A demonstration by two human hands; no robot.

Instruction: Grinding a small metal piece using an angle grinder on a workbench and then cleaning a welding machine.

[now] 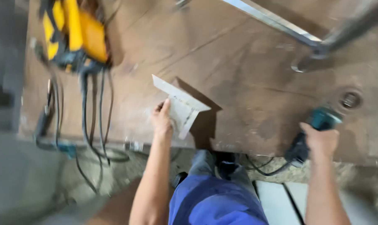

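Steadying the pale metal bracket [181, 106] near the desk [247, 71] centre, your left hand [162, 121] is pinning it flat, while at four o'clock your right hand [321, 139] is gripping the teal angle grinder [322, 118].

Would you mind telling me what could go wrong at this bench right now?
1. The left hand steadies the metal angle piece barehanded; the grinder in the right hand might nick it.
2. The piece sits near the workbench edge and may slip off.
3. Loose cables hanging over the edge could snag.
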